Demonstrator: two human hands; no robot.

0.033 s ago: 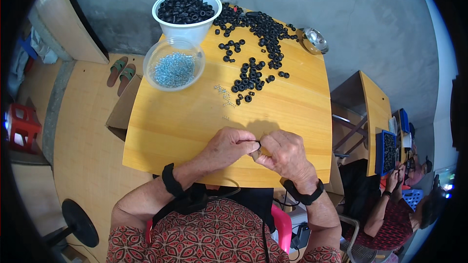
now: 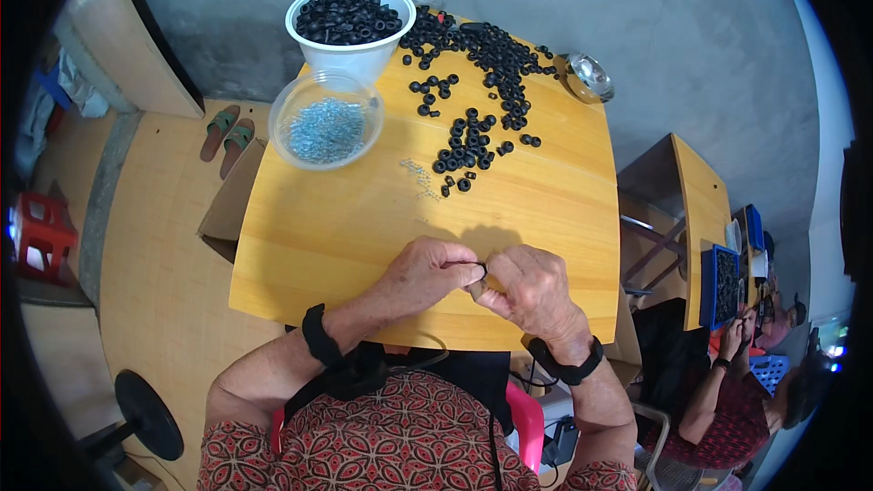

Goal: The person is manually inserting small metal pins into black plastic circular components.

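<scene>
My left hand (image 2: 426,275) and my right hand (image 2: 535,286) meet over the near edge of the wooden table (image 2: 318,227). Both are closed in pinches, fingertips together on a small black ring-shaped part (image 2: 483,268). Fingers cover most of it, so its full shape is hidden. Farther up the table lie loose black ring-shaped parts (image 2: 468,141), thickest toward the back. Tiny pale, shiny pieces (image 2: 420,177) are scattered left of the nearest ones. A clear round tub (image 2: 373,135) holds many small bluish-silver pieces (image 2: 326,130).
Behind the clear tub, a white bucket (image 2: 350,62) is heaped with black parts. A metal bowl (image 2: 588,78) sits at the table's back right corner. A cardboard box (image 2: 227,205) stands against the left side. At right, another person (image 2: 718,400) works by a second table (image 2: 700,191).
</scene>
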